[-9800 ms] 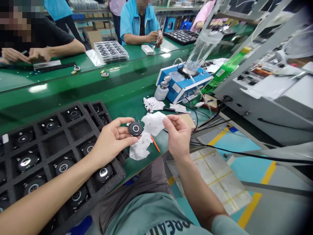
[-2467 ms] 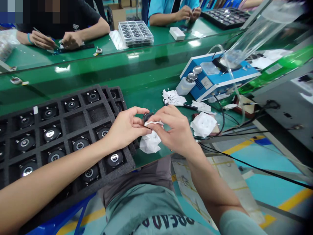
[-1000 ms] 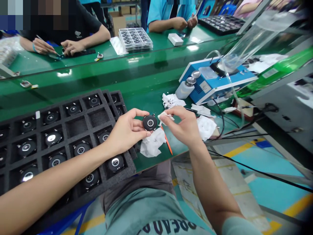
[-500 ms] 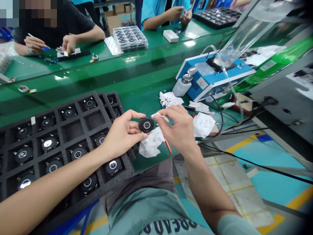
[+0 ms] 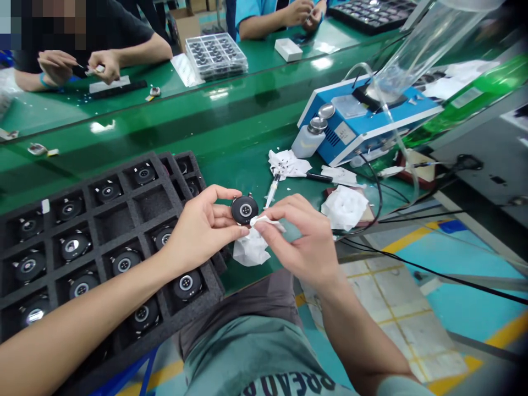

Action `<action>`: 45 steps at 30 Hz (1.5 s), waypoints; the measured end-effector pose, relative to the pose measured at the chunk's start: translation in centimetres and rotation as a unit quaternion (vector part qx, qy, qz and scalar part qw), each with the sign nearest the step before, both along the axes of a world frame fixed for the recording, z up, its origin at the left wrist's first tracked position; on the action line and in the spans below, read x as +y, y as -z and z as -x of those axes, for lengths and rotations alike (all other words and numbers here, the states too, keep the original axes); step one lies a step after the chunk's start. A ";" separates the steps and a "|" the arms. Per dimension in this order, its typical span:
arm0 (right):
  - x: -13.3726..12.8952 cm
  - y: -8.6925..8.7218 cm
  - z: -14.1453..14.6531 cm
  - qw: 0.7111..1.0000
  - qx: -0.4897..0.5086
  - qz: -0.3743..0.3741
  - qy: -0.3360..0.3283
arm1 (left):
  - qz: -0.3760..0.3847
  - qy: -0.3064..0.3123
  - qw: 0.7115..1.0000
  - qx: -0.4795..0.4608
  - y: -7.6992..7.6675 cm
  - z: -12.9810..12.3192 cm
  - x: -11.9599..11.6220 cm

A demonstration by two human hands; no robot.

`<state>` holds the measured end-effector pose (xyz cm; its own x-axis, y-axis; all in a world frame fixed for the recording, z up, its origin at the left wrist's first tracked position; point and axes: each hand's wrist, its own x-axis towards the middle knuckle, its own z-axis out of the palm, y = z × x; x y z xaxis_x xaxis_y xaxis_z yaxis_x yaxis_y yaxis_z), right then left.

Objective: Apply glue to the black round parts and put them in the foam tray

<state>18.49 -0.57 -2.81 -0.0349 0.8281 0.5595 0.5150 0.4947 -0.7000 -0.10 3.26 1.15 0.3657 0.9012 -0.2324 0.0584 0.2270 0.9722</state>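
Over the green table (image 5: 239, 140), the left hand (image 5: 206, 223) has its thumb and fingers bent round the edge of a round black watch part (image 5: 245, 209). Its shiny ring and small dots face up. Just beside it, the right hand (image 5: 305, 242) pinches a folded white wipe (image 5: 266, 221), with thumb and finger pressed together. The wipe's tip is at the watch part's lower right edge; I can't tell if they touch. A crumpled wipe (image 5: 251, 252) lies below. More watch parts sit in a black foam tray (image 5: 212, 286) to the left. The blue machine (image 5: 363, 126) has a white label (image 5: 343, 132), and the green bottle (image 5: 437, 118) has a pale one, both too small to read. Big dark letters on the green shirt (image 5: 247, 341) are cut off at the bottom.
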 end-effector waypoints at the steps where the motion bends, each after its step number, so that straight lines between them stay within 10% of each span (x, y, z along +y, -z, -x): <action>1: 0.0 0.0 0.3 1.000 -0.010 -0.002 0.000 | -0.003 0.000 1.000 0.002 0.0 0.0 0.0; 13: 1.4 0.2 1.0 0.994 -0.065 -0.009 0.091 | -0.031 0.021 0.999 0.033 0.3 0.2 -0.1; 23: 0.8 -0.9 2.4 0.990 -0.134 -0.031 0.038 | -0.027 0.039 0.998 0.052 0.6 0.1 -0.1; 34: 1.1 2.2 -4.6 0.982 -0.125 0.010 0.144 | 0.009 0.028 0.999 0.019 0.1 0.3 -0.2; 45: 0.3 3.3 -4.8 0.987 -0.059 0.053 0.142 | 0.027 0.022 0.999 -0.007 0.1 0.2 0.0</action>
<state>23.29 -0.26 -6.07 0.1470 0.8673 0.4755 0.7040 0.2459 -0.6662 -0.31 3.22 1.08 0.4083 0.8707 -0.2742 0.0561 0.2759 0.9596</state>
